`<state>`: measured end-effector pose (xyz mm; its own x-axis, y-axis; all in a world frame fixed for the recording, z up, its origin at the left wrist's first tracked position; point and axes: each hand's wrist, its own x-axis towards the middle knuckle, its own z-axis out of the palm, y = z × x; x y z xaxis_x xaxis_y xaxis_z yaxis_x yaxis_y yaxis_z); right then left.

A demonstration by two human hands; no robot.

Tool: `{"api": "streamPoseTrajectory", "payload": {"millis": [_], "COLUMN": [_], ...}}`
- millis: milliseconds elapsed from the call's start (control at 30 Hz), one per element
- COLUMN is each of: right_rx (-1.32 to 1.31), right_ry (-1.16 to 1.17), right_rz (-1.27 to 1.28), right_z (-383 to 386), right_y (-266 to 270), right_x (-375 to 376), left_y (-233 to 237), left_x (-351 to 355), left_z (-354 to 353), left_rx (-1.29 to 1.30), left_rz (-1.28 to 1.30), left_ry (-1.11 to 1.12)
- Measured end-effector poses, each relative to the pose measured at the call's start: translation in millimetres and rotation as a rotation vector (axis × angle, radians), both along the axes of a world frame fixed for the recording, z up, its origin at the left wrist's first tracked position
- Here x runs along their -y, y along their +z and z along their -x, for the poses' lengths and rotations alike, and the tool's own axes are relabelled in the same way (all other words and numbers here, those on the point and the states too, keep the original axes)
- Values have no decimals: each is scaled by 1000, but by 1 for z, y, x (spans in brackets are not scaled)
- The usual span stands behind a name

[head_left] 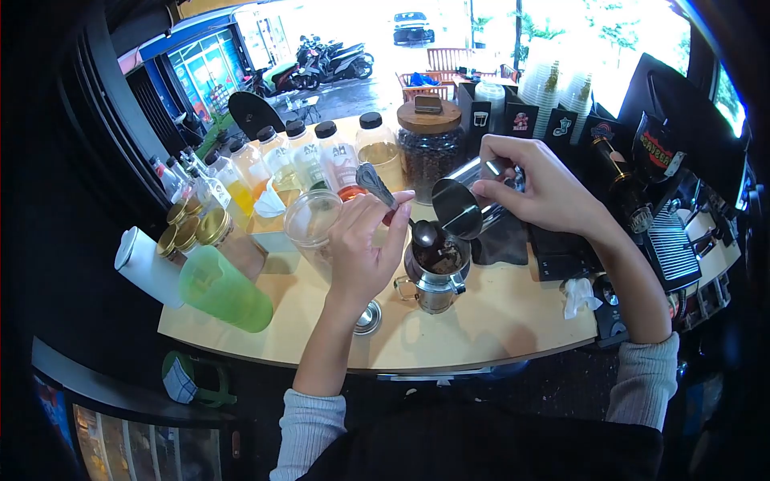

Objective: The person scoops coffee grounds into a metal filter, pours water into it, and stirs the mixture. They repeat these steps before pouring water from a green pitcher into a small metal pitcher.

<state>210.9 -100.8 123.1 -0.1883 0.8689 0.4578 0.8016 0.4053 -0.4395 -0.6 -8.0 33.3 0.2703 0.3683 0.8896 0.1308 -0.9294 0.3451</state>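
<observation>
My left hand (365, 240) pinches a metal spoon (425, 233) with a patterned handle. The spoon's bowl points down over the mouth of a small metal canister (435, 298), which has a side handle and brown grounds inside. My right hand (541, 180) grips a shiny metal cup (459, 210), tilted so that its rim faces the canister from just above. Beside my left wrist, a round metal lid (368, 319) lies on the wooden counter (497, 333). A clear plastic cup (311, 216) stands behind my left hand, partly covered by it.
Capped bottles (301, 152) line the counter's back left, near gold-lidded jars (228, 236) and a green tumbler (224, 289). A wooden-lidded jar of dark beans (431, 152) stands behind the canister. Stacked plastic cups (539, 88) and a crumpled tissue (579, 297) are at right.
</observation>
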Motion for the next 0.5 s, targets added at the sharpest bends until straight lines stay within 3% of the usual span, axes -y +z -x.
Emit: {"api": "streamPoseTrajectory", "payload": {"millis": [500], "right_rx": [200], "right_ry": [80], "right_rz": [-62], "right_z": [23], "right_y": [16], "right_x": [-7], "left_y": [-4], "left_x": [-3], "left_z": [-2], "left_rx": [-11], "left_rz": [6], "left_ry": [7]}}
